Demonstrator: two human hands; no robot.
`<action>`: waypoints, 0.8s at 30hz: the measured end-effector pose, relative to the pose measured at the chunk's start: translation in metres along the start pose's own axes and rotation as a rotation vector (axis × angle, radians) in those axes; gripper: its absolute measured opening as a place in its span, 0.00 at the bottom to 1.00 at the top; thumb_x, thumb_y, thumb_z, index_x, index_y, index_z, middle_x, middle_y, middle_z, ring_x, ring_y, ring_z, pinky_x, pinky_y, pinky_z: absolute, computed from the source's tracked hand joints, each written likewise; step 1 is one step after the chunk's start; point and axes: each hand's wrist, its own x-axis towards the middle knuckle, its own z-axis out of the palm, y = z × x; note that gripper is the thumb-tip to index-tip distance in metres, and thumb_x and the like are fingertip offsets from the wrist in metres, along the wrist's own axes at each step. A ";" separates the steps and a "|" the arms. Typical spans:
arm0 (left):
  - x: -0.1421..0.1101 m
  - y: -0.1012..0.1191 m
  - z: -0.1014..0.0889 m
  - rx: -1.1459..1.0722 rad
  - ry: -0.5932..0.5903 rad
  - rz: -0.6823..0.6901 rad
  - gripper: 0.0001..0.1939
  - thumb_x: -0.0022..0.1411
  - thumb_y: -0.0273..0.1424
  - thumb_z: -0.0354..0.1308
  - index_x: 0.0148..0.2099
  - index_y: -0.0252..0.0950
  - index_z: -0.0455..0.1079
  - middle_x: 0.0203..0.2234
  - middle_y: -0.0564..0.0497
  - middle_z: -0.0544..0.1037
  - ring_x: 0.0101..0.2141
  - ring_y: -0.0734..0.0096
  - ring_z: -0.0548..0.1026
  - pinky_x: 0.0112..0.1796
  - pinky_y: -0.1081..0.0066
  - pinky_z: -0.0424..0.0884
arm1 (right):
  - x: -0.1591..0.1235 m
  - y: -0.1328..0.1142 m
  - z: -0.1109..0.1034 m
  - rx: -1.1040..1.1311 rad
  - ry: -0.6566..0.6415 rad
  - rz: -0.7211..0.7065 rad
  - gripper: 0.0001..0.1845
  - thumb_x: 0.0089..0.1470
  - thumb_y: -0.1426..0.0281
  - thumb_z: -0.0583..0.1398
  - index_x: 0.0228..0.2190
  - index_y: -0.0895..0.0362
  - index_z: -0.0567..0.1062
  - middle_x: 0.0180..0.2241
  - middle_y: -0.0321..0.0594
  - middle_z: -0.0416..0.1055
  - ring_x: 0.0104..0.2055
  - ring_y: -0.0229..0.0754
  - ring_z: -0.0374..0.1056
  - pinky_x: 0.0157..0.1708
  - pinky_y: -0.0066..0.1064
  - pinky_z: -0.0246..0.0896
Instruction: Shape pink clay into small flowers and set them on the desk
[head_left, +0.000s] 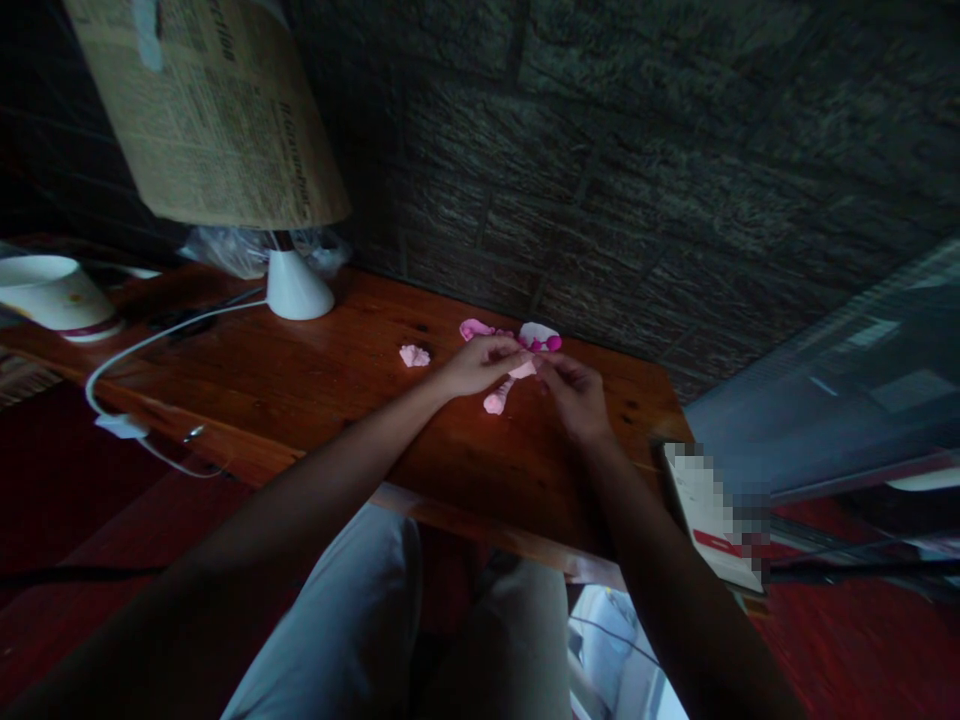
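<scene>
Fingers of the left hand and right hand pinch a pale pink piece between them, over the wooden tabletop. Left to right around them: a paper cup, a lamp, a crumpled pink lump, a knobbed pink piece on the near side, and magenta bits just behind the hands.

Pale trousers, bare forearms.

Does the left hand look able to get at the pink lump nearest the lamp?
Probably yes: the lump lies close beside the left hand, with nothing visible between them, though that hand's fingers seem busy at another pink piece.
</scene>
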 end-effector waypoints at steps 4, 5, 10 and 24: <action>0.000 0.001 0.000 -0.016 -0.030 -0.012 0.21 0.63 0.47 0.62 0.30 0.33 0.72 0.23 0.54 0.71 0.26 0.75 0.68 0.31 0.72 0.64 | 0.000 0.001 0.001 0.048 -0.011 0.002 0.19 0.47 0.52 0.70 0.35 0.52 0.84 0.25 0.33 0.74 0.26 0.36 0.63 0.26 0.30 0.60; 0.000 0.001 0.000 -0.015 -0.017 -0.006 0.21 0.62 0.47 0.63 0.29 0.33 0.72 0.23 0.54 0.72 0.27 0.74 0.68 0.31 0.72 0.64 | 0.000 0.000 0.002 0.055 -0.011 0.008 0.20 0.46 0.51 0.70 0.36 0.52 0.84 0.25 0.33 0.73 0.25 0.36 0.63 0.26 0.30 0.60; -0.001 0.001 -0.003 0.011 0.048 0.005 0.22 0.61 0.48 0.63 0.29 0.33 0.72 0.25 0.52 0.73 0.29 0.74 0.69 0.32 0.72 0.64 | 0.000 -0.002 0.003 0.062 -0.002 0.027 0.21 0.45 0.51 0.71 0.34 0.53 0.84 0.25 0.33 0.75 0.26 0.36 0.63 0.28 0.31 0.59; -0.002 -0.005 0.001 -0.018 -0.013 -0.125 0.23 0.62 0.49 0.61 0.28 0.33 0.69 0.20 0.56 0.67 0.23 0.76 0.65 0.26 0.74 0.59 | 0.002 0.000 0.000 0.018 0.016 0.026 0.25 0.46 0.45 0.68 0.30 0.55 0.80 0.22 0.33 0.71 0.25 0.36 0.61 0.27 0.29 0.58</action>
